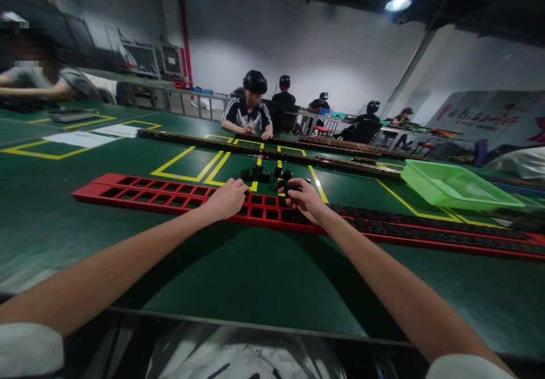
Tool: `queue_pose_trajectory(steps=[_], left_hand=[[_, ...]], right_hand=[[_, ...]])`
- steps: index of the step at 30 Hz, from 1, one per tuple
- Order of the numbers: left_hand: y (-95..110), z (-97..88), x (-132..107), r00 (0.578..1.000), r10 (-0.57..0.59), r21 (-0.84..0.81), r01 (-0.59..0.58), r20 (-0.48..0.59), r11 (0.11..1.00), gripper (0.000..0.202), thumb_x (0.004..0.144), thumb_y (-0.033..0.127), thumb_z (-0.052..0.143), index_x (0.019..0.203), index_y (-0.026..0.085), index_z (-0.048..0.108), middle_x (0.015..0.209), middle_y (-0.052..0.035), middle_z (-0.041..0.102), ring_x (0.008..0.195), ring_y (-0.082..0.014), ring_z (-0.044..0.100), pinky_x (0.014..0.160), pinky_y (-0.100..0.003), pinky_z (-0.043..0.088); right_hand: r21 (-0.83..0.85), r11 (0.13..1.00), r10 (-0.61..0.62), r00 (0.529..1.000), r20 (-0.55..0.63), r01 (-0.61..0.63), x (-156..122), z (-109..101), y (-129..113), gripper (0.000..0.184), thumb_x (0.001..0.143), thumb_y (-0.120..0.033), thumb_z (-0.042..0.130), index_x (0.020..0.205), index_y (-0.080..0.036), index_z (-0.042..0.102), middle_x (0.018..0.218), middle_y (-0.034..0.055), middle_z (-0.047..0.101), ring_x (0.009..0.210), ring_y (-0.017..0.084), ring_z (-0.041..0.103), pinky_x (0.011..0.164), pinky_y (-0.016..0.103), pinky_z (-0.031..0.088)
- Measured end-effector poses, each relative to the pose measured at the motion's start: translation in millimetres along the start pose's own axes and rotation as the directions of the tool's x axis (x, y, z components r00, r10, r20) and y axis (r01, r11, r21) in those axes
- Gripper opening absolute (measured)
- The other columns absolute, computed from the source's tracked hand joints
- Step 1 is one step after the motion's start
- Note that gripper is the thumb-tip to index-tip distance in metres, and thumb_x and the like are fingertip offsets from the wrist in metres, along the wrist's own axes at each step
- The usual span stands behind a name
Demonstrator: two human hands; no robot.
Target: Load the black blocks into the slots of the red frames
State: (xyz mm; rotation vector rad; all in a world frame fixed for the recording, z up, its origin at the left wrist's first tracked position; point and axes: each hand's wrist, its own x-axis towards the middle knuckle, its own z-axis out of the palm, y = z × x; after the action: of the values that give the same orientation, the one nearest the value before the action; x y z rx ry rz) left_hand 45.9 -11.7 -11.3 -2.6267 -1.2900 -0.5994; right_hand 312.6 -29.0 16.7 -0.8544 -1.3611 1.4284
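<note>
A long red tray (147, 204) with two rows of square slots lies across the green table. Black block-like pieces (383, 228) fill its right-hand stretch, while slots toward the left show bare. My left hand (227, 200) is over the tray's middle, fingers curled down; whatever they may hold is hidden. Just to the right, my right hand (307, 200) pinches a small black piece (290, 186) above the slots where the filled part begins. Behind the tray, between my hands, several loose black pieces (260, 174) form a small heap.
A green plastic basket (457, 188) stands at the right. Long dark strips (298, 156) lie across the table farther back. White papers (80, 138) and yellow tape outlines mark the far left. Across the table sits a person (249, 109); others work behind and at left.
</note>
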Motion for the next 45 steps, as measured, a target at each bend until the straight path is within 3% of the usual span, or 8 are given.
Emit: queue_pose_trajectory(steps=[4, 8, 15, 20, 26, 33, 40, 45], left_hand=[[-3, 1.7, 1, 1.0, 0.006, -0.013, -0.006, 0.008, 1.0, 0.039, 0.098, 0.021, 0.032, 0.113, 0.008, 0.065, 0.109, -0.0144, 0.061, 0.095, -0.0254, 0.051, 0.089, -0.04, 0.041], [-3, 1.5, 0, 1.0, -0.013, -0.033, 0.013, 0.014, 0.999, 0.038, 0.098, 0.021, 0.032, 0.114, 0.01, 0.065, 0.11, -0.013, 0.06, 0.097, -0.0247, 0.051, 0.09, -0.039, 0.042], [-3, 0.5, -1, 0.999, -0.023, -0.071, 0.025, 0.022, 0.997, 0.037, 0.098, 0.022, 0.033, 0.115, 0.01, 0.064, 0.112, -0.0128, 0.06, 0.097, -0.0245, 0.05, 0.09, -0.04, 0.044], [-2, 0.2, 0, 1.0, -0.009, -0.109, 0.009, -0.002, 0.994, 0.034, 0.096, 0.02, 0.037, 0.117, 0.012, 0.062, 0.111, -0.0115, 0.06, 0.099, -0.024, 0.052, 0.093, -0.042, 0.044], [17, -12.3, -6, 0.973, 0.206, -0.16, -0.221, -0.103, 0.962, 0.038, 0.093, 0.02, 0.047, 0.13, 0.014, 0.053, 0.127, -0.0131, 0.055, 0.116, -0.0261, 0.049, 0.103, -0.044, 0.042], [28, -17.3, -12, 0.903, 0.43, -0.224, -0.418, 0.008, 0.88, 0.054, 0.094, 0.024, 0.053, 0.147, 0.026, 0.04, 0.151, -0.0121, 0.037, 0.135, -0.0291, 0.041, 0.112, -0.048, 0.036], [30, -16.1, -13, 0.892, 0.448, -0.218, -0.428, 0.052, 0.877, 0.055, 0.09, 0.025, 0.062, 0.143, 0.033, 0.048, 0.164, -0.0085, 0.012, 0.144, -0.0355, 0.028, 0.115, -0.055, 0.031], [30, -15.4, -13, 0.9, 0.434, -0.251, -0.415, 0.025, 0.874, 0.053, 0.088, 0.024, 0.064, 0.139, 0.032, 0.052, 0.159, -0.0103, 0.026, 0.142, -0.0346, 0.033, 0.115, -0.055, 0.032]], right_hand=[[-0.04, 0.999, 0.014, 1.0, 0.001, -0.014, 0, 2, -2, 0.037, 0.068, -0.022, 0.077, 0.1, -0.02, 0.058, 0.097, 0.0033, 0.068, 0.059, 0.009, 0.058, 0.046, 0.02, 0.038], [-0.107, 0.994, 0.031, 1.0, 0.005, -0.03, -1, 1, -3, 0.037, 0.068, -0.022, 0.077, 0.103, -0.018, 0.063, 0.084, 0.0, 0.062, 0.057, 0.009, 0.057, 0.043, 0.019, 0.038], [-0.159, 0.987, 0.014, 0.999, 0.033, -0.009, -2, 0, 1, 0.04, 0.071, -0.03, 0.077, 0.103, -0.02, 0.054, 0.068, -0.0042, 0.06, 0.05, 0.01, 0.056, 0.04, 0.018, 0.034], [-0.266, 0.964, 0.02, 0.998, 0.062, -0.002, -1, 1, 1, 0.036, 0.071, -0.03, 0.078, 0.099, -0.018, 0.057, 0.072, -0.0011, 0.064, 0.049, 0.009, 0.055, 0.042, 0.019, 0.039], [-0.345, 0.938, -0.014, 0.997, 0.076, 0.04, -1, 2, 0, 0.033, 0.074, -0.027, 0.076, 0.103, -0.018, 0.063, 0.073, -0.0011, 0.065, 0.051, 0.01, 0.056, 0.045, 0.021, 0.043], [-0.352, 0.934, -0.001, 0.987, 0.161, 0.058, 2, -3, 4, 0.03, 0.079, -0.03, 0.071, 0.106, -0.019, 0.066, 0.082, 0.0016, 0.069, 0.057, 0.011, 0.06, 0.054, 0.026, 0.051], [-0.322, 0.943, -0.019, 0.98, 0.199, 0.084, -1, -2, 3, 0.029, 0.077, -0.035, 0.075, 0.099, -0.019, 0.064, 0.078, 0.0, 0.068, 0.061, 0.014, 0.063, 0.058, 0.027, 0.053], [-0.372, 0.922, -0.022, 0.974, 0.224, 0.106, -2, -3, 0, 0.03, 0.08, -0.037, 0.073, 0.103, -0.018, 0.071, 0.082, 0.0024, 0.071, 0.064, 0.014, 0.063, 0.062, 0.027, 0.053]])
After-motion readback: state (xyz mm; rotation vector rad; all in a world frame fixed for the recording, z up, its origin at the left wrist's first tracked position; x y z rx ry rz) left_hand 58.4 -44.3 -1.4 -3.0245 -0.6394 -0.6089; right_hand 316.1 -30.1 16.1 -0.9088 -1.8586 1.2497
